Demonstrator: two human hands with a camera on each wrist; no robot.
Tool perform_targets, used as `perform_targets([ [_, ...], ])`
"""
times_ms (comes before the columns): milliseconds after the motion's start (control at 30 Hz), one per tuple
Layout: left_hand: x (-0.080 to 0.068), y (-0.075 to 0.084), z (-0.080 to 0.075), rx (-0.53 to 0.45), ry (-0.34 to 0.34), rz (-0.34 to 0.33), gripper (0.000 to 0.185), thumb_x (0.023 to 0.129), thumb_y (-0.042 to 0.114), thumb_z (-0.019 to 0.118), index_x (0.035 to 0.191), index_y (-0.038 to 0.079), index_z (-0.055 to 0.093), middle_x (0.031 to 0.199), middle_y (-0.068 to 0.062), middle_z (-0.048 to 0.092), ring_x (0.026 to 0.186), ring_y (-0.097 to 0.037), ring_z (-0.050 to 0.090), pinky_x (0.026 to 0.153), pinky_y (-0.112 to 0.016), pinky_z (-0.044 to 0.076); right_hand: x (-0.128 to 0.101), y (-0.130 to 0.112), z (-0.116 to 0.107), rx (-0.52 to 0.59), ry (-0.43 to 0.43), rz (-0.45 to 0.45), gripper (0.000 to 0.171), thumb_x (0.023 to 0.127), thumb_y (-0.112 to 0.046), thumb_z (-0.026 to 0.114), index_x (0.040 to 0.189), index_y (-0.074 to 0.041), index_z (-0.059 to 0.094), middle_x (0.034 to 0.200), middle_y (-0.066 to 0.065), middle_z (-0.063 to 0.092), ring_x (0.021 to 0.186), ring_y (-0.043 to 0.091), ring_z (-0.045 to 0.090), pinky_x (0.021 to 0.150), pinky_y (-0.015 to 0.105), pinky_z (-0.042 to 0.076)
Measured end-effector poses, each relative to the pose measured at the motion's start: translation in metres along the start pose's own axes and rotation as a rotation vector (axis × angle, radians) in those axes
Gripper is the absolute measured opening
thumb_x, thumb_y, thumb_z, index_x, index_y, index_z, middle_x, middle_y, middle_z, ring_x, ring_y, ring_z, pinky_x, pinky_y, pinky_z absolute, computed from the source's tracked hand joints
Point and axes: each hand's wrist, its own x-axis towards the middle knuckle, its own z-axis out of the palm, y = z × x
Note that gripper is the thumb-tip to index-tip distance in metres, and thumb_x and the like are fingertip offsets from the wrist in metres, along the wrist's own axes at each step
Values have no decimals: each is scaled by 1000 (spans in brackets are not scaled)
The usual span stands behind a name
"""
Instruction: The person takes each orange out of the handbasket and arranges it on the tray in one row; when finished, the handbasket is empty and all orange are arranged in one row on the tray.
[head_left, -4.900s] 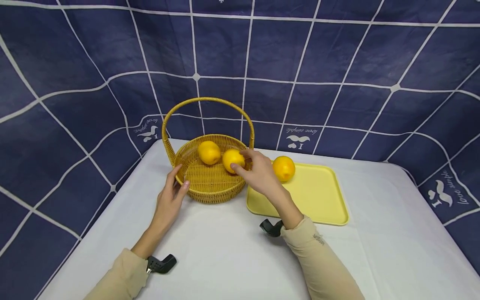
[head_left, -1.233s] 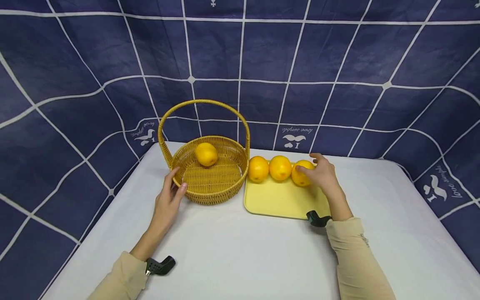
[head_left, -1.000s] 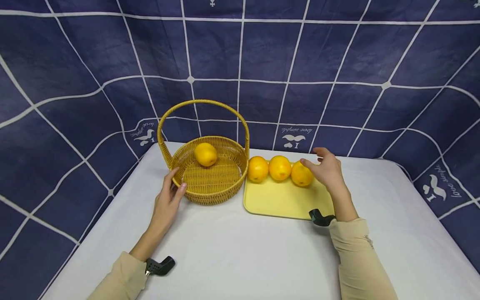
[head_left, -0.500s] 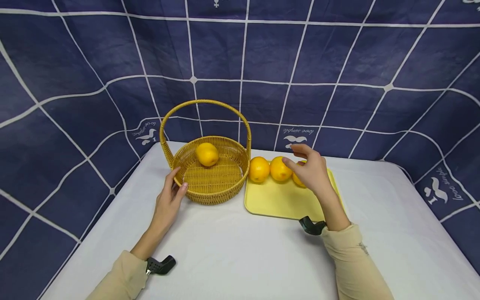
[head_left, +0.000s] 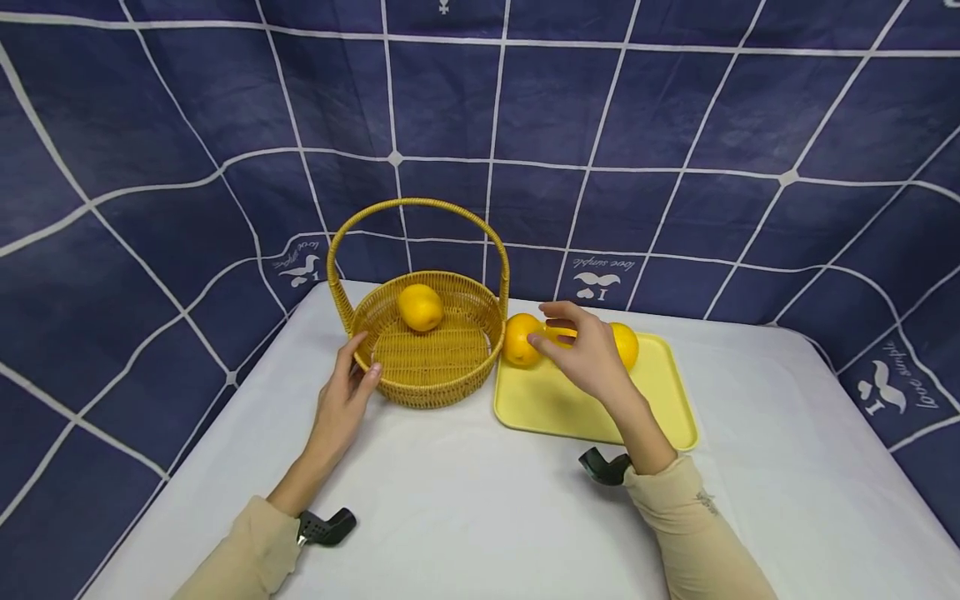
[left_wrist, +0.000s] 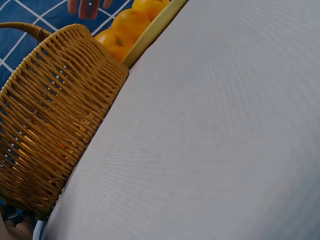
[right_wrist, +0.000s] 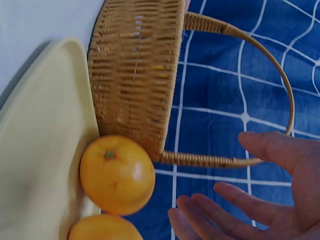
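A woven basket (head_left: pixel 442 385) with a hoop handle (head_left: pixel 417 201) stands on the white table and holds one orange (head_left: pixel 420 307). My left hand (head_left: pixel 360 362) rests against its near left rim, thumb and fingers fairly straight. To its right lies a yellow tray (head_left: pixel 660 412) with three oranges in a row at its far edge: a left orange (head_left: pixel 517 339), a middle one mostly hidden, and a right one (head_left: pixel 626 344). My right hand (head_left: pixel 555 329) hovers open over the middle orange, holding nothing. The right wrist view shows spread fingers (right_wrist: pixel 220 210) beside an orange (right_wrist: pixel 117 174) and the basket (right_wrist: pixel 135 70).
A dark blue cloth with white grid lines (head_left: pixel 675 125) hangs behind and to both sides of the table (head_left: pixel 465 517). Black camera mounts sit on each wrist, left (head_left: pixel 326 527) and right (head_left: pixel 603 467). The left wrist view shows the basket wall (left_wrist: pixel 55 135) and bare tabletop (left_wrist: pixel 225 125).
Two oranges left the basket for the tray. My right hand let go of the right-hand orange and moved left over the middle one. The left hand stayed at the basket.
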Motion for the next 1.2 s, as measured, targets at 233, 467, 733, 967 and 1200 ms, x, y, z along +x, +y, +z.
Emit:
perform_targets([
  [233, -2, 1, 1, 13, 6, -20, 61, 111, 38, 53, 166, 32, 27, 174, -13, 25, 153, -42, 39, 124, -52, 40, 7, -13, 22, 24, -45, -27, 47, 93, -22, 80, 135, -7, 66, 139, 15, 67, 129, 35, 65, 108, 52, 57],
  [467, -2, 2, 0, -5, 4, 0, 61, 111, 36, 54, 166, 25, 29, 173, -15, 26, 152, -44, 40, 123, -56, 41, 19, -28, 48, 51, -88, -74, 49, 93, -21, 80, 137, -7, 66, 136, 11, 69, 127, 33, 67, 107, 48, 59],
  [733, -1, 1, -1, -1, 0, 2, 62, 111, 37, 54, 166, 25, 29, 173, -16, 26, 151, -45, 42, 122, -56, 42, 47, -40, 76, -26, -136, -87, 49, 95, -26, 79, 138, -8, 65, 137, 9, 69, 126, 31, 66, 106, 42, 60],
  [967, 0, 2, -2, 2, 2, 2, 61, 111, 36, 54, 166, 23, 30, 173, -15, 26, 151, -44, 42, 123, -56, 42, 76, -52, 91, -92, -173, -82, 52, 95, -27, 80, 139, -3, 65, 138, 15, 69, 126, 33, 66, 107, 42, 58],
  [1200, -1, 4, 0, 4, -1, -11, 60, 112, 38, 53, 166, 24, 30, 173, -15, 28, 151, -43, 43, 123, -54, 42, 106, -63, 106, -169, -256, -49, 58, 96, -32, 78, 142, -1, 62, 141, 18, 66, 130, 34, 62, 110, 44, 54],
])
